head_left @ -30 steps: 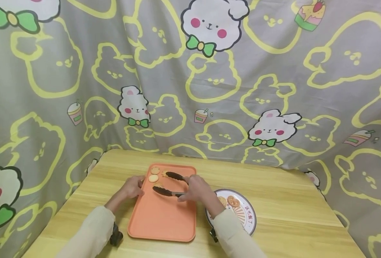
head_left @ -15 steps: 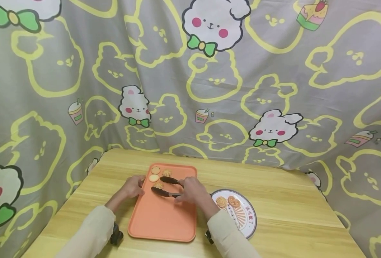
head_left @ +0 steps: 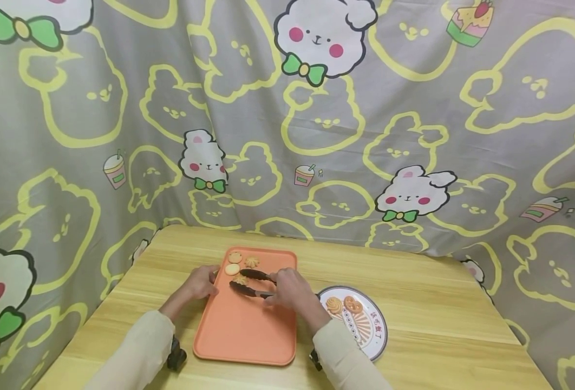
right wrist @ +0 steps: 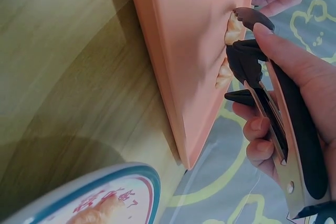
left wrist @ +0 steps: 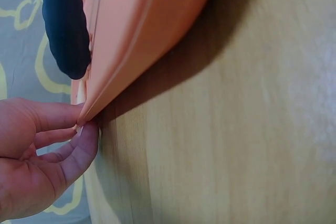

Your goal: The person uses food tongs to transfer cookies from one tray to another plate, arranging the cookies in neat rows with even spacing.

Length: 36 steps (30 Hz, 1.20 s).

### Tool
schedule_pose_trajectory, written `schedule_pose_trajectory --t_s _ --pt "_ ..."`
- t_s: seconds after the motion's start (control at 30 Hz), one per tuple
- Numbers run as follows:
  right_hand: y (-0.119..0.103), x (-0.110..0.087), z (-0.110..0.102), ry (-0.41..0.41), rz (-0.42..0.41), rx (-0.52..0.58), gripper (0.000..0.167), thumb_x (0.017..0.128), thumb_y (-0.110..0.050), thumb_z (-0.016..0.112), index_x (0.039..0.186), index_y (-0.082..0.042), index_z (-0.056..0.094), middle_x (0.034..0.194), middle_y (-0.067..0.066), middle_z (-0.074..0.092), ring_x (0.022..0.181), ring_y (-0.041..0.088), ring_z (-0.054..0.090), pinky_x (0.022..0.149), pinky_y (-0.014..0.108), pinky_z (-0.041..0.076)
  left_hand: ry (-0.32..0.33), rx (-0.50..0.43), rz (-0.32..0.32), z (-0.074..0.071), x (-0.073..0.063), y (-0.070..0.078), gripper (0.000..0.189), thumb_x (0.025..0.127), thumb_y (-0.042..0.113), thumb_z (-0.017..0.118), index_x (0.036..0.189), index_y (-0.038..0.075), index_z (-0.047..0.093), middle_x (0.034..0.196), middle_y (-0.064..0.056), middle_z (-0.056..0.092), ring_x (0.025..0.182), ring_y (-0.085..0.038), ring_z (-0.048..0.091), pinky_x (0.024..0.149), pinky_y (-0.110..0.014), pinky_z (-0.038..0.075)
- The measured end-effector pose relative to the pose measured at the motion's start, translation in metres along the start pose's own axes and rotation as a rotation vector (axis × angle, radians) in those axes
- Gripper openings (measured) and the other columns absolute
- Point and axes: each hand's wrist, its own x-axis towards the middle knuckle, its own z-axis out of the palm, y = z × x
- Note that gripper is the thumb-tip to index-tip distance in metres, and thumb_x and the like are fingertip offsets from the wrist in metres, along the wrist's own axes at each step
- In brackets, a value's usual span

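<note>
At the tray's left rim my left hand (head_left: 201, 283) pinches the edge of the orange tray (head_left: 246, 330) between thumb and fingers, as the left wrist view also shows. My right hand (head_left: 292, 290) grips black-and-metal kitchen tongs (head_left: 244, 290) over the tray. Their two black tips straddle a star-shaped cookie (head_left: 241, 279), one tip on its far side and one on its near side. In the right wrist view this cookie (right wrist: 232, 29) shows between the tips. Beyond it lie another star-shaped cookie (head_left: 252, 262), a pale round cookie (head_left: 232, 269) and a browner round cookie (head_left: 235, 257).
Right of the tray, a dark-rimmed white plate (head_left: 377, 346) bears a swirl cookie (head_left: 334, 305) and a pretzel-shaped cookie (head_left: 353, 305); my right forearm passes beside it. The wooden table (head_left: 438, 303) ends at a patterned curtain (head_left: 336, 206).
The tongs have shifted slightly left and toward me, off the farther star-shaped cookie, and their tips have drawn closer together around the nearer one. My left hand keeps its place.
</note>
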Motion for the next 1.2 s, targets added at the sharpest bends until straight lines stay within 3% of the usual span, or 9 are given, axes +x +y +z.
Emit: schedule_pose_trajectory --t_s 0.13,0.3,0.43,0.7,0.77,1.07,1.13,1.2 --pt "0.003 -0.003 -0.001 -0.017 0.000 0.012 0.057 0.070 -0.048 0.079 0.114 -0.012 0.068 0.086 0.003 0.064 0.073 0.015 0.056 0.059 0.024 0.045 -0.001 -0.005 0.000 0.000 0.000 0.000 0.072 0.070 -0.011 0.068 0.136 -0.013 0.041 0.081 -0.013 0.058 0.055 -0.014 0.057 0.051 -0.028 0.052" --pt "0.006 -0.009 -0.007 -0.031 0.030 0.043 0.069 0.070 -0.048 0.078 0.127 -0.013 0.062 0.103 0.009 0.066 0.070 0.014 0.054 0.055 0.023 0.044 -0.009 -0.007 0.000 0.000 0.000 0.001 0.072 0.071 -0.011 0.068 0.137 -0.012 0.040 0.083 -0.013 0.059 0.056 -0.015 0.058 0.052 -0.029 0.053" --pt "0.013 -0.016 -0.012 -0.023 0.040 0.052 0.069 0.070 -0.048 0.078 0.127 -0.013 0.062 0.099 0.008 0.065 0.068 0.012 0.049 0.055 0.023 0.042 -0.012 -0.005 0.006 0.000 0.000 0.002 0.072 0.070 -0.011 0.068 0.137 -0.013 0.040 0.084 -0.014 0.058 0.057 -0.015 0.058 0.053 -0.029 0.053" --pt "0.035 -0.042 -0.022 -0.012 0.064 0.134 0.071 0.070 -0.044 0.080 0.130 -0.011 0.060 0.115 0.013 0.065 0.083 0.023 0.062 0.059 0.029 0.048 -0.012 -0.009 0.015 0.000 0.000 0.002 0.072 0.070 -0.010 0.067 0.136 -0.013 0.040 0.083 -0.013 0.058 0.055 -0.014 0.057 0.052 -0.028 0.052" --pt "0.041 -0.049 -0.023 -0.002 0.062 0.143 0.072 0.069 -0.044 0.081 0.130 -0.011 0.060 0.116 0.013 0.066 0.086 0.023 0.063 0.059 0.028 0.047 -0.011 -0.006 0.013 0.000 0.000 0.003 0.072 0.070 -0.010 0.067 0.136 -0.013 0.040 0.082 -0.013 0.058 0.055 -0.014 0.056 0.052 -0.028 0.051" --pt "0.066 -0.083 -0.031 0.047 0.036 0.107 0.071 0.067 -0.043 0.081 0.126 -0.008 0.062 0.091 0.007 0.066 0.064 0.011 0.045 0.054 0.024 0.039 -0.011 0.013 0.015 0.000 -0.001 0.003 0.071 0.071 -0.009 0.067 0.137 -0.012 0.040 0.082 -0.013 0.059 0.055 -0.015 0.056 0.052 -0.028 0.051" --pt "0.069 -0.091 -0.036 0.055 0.046 0.109 0.071 0.067 -0.042 0.081 0.126 -0.008 0.062 0.094 0.007 0.067 0.065 0.011 0.047 0.053 0.024 0.041 -0.007 0.016 0.027 -0.001 -0.002 0.002 0.071 0.070 -0.009 0.067 0.136 -0.013 0.040 0.081 -0.013 0.060 0.055 -0.015 0.057 0.052 -0.028 0.051" --pt "0.072 -0.099 -0.039 0.061 0.056 0.123 0.071 0.067 -0.041 0.082 0.126 -0.008 0.062 0.102 0.011 0.068 0.073 0.017 0.057 0.061 0.029 0.050 -0.005 0.015 0.038 -0.002 -0.003 0.002 0.071 0.070 -0.009 0.067 0.136 -0.014 0.040 0.080 -0.013 0.060 0.055 -0.015 0.057 0.051 -0.029 0.051"
